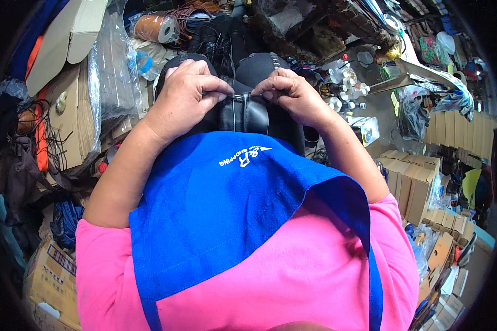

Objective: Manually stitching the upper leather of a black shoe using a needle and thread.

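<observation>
left hand [190, 98] pinches a thin sliver [237, 96]; right hand [290, 95], narrow, hold unclear, is just beside, at the far edge of the leather [253, 115] on the lap [287, 126]. a loose pinch might drop the sliver.

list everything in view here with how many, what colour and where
black leather-like piece: 1, black, in the lap at the fingertips
spool: 1, orange, upper left
small bottles: several, mostly pale, right of the knees
clear plastic bag: 1, clear, on the floor at right
cardboard boxes: many, tan, right side
large carton: 1, tan, lower left
other clutter: uncountable, mixed, around the edges
apron: 1, blue, over the front
shirt: 1, pink, under the apron
left hand: 1, bare, left of the piece
right hand: 1, bare, right of it
</observation>
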The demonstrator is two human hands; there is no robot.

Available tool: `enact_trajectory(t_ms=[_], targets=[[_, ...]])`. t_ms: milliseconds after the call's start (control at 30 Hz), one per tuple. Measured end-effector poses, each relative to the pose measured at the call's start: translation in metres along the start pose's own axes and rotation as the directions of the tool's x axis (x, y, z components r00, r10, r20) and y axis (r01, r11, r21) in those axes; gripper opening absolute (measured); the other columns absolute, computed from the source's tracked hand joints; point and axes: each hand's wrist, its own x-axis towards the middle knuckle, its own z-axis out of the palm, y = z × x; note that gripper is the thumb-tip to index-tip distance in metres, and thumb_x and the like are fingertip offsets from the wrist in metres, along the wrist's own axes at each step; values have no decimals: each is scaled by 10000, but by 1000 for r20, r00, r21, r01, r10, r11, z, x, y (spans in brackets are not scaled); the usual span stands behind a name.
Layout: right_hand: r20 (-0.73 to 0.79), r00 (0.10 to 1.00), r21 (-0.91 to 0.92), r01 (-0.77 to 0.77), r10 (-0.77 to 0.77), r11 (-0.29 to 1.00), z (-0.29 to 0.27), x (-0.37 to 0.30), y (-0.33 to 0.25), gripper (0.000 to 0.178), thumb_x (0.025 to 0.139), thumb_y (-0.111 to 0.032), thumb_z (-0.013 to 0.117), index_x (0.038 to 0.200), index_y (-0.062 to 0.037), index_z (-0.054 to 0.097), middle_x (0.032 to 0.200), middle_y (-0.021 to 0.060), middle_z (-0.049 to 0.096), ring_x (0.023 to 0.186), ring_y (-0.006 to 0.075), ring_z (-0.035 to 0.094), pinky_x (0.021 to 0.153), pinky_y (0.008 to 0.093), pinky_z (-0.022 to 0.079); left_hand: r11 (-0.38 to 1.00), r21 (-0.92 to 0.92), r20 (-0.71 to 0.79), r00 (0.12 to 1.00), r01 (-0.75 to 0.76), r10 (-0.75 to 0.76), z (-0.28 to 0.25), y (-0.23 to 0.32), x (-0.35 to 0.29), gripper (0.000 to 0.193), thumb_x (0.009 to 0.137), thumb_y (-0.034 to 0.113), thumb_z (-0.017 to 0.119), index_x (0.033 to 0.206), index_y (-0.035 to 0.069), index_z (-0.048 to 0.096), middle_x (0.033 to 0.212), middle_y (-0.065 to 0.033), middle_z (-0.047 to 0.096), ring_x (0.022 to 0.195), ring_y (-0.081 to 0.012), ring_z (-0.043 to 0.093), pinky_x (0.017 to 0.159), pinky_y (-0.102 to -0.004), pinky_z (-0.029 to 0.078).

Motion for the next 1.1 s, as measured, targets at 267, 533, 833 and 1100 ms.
enact_trajectory(t_ms=[267, 533, 833, 1100], targets=[[25, 999, 5, 25, -25, 1000, 0, 1, 3, 227, 782, 17, 601, 944, -104, 704, 774, 5, 545, 798, 146, 511, 768, 274, 425, 996, 81, 32, 999, -40, 37, -2, 6, 4, 160, 705, 81, 698, 839, 167, 715, 712, -22, 484, 772, -208, 492, 722, -350, 359], [24, 999, -16, 21, -20, 1000, 0, -1, 3, 181, 804, -46, 640, 954, -112, 716, 763, 1, 551, 791, 136, 513, 759, 270, 430, 973, 170, 33, 987, -158, 155, 3, 11, 4, 178, 706, 51, 667, 857, 138, 698, 736, -23, 502, 790, -219, 503, 767, -358, 339], [27, 999, 50, -20, 19, 999, -1, -3, 3, 205, 760, -124, 691, 944, -198, 744, 754, -2, 596, 791, 139, 559, 786, 294, 450, 987, 118, 49, 993, -112, 107, -4, 6, -7, 257, 716, 39, 660, 929, 172, 719, 733, -11, 491, 777, -197, 492, 763, -346, 328], [46, 998, 64, -37, 34, 997, -1, -3, 9, 230, 753, -127, 698, 965, -205, 741, 739, -2, 601, 792, 140, 551, 796, 297, 440, 991, -2, 105, 986, -133, 133, 4, -8, 2, 280, 718, 44, 675, 947, 196, 731, 710, -9, 474, 752, -197, 471, 744, -330, 355]])
